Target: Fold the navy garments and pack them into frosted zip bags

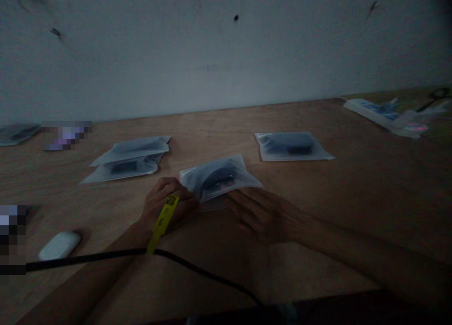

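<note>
Frosted translucent plastic: one middle pouch (pixel 226 173), dark contents showing through, centre of the frame, set slightly askew between two bare hands, where both can reach it. Left hand (pixel 171 198): fingers curled in at the pouch's lower left corner; whether they pinch the film or merely press beside it, cannot tell. Right hand (pixel 264 214): fingers outstretched and close together along the lower right edge, closed on nothing visible — likely a flat brace, since slack film would slide if pressed from one side only. Upper pouch (pixel 141 145) and lower pouch (pixel 123 168), left of centre, overlapping, probably to save room. Right-hand pouch (pixel 291 146), right of centre, flat and alone, apart from the fingers and so not crowding them. Yellow tag (pixel 162 226) with printed code, on a black cable (pixel 197 271) crossing the lower left — apparently nearer the camera, hence its overlap with the arm. White case (pixel 60 245), lower left. Pale packaging (pixel 374 113), upper right. Wooden tabletop (pixel 219 127) beneath; grey wall (pixel 212 57) behind.
</note>
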`<state>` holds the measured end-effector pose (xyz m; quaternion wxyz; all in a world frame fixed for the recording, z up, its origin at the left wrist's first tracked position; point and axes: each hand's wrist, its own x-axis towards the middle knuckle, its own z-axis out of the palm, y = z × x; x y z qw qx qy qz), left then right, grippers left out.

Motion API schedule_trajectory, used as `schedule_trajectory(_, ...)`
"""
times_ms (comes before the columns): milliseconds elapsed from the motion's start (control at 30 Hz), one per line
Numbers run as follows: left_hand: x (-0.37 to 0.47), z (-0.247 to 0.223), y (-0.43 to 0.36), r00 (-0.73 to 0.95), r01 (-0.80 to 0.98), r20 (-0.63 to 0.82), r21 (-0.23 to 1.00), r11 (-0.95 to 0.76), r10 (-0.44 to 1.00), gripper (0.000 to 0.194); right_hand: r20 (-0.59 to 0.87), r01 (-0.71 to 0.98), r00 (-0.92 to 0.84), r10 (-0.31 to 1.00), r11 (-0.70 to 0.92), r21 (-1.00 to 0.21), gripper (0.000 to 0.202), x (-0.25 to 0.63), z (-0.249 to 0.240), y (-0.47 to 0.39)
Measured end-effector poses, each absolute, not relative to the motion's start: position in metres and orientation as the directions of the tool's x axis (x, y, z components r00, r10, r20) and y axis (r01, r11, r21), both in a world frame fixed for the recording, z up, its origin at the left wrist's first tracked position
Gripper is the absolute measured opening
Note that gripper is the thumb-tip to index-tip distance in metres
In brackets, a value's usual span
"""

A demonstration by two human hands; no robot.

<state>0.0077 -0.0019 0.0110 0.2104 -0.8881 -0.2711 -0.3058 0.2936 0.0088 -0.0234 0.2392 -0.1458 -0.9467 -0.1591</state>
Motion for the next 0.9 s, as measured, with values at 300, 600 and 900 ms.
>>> schedule_trajectory(300,0.013,0.004,-0.004,0.709,0.634,0.405,-0.009,-0.773,0.577,0.055,0.322,0.474,-0.841,0.435,0.879,0.051,0.067,0.296,-0.018,0.012)
schedule_trajectory(600,0.011,0.0,-0.003,0.714,0.649,0.301,0.054,-0.759,0.632,0.061,0.493,0.451,-0.803,0.334,0.882,0.137,0.047,0.296,-0.021,0.013)
schedule_trajectory(900,0.002,-0.007,0.007,0.783,0.581,0.149,0.17,-0.796,0.604,0.081,0.667,0.276,-0.739,0.098,0.947,0.167,0.014,0.301,-0.023,0.007)
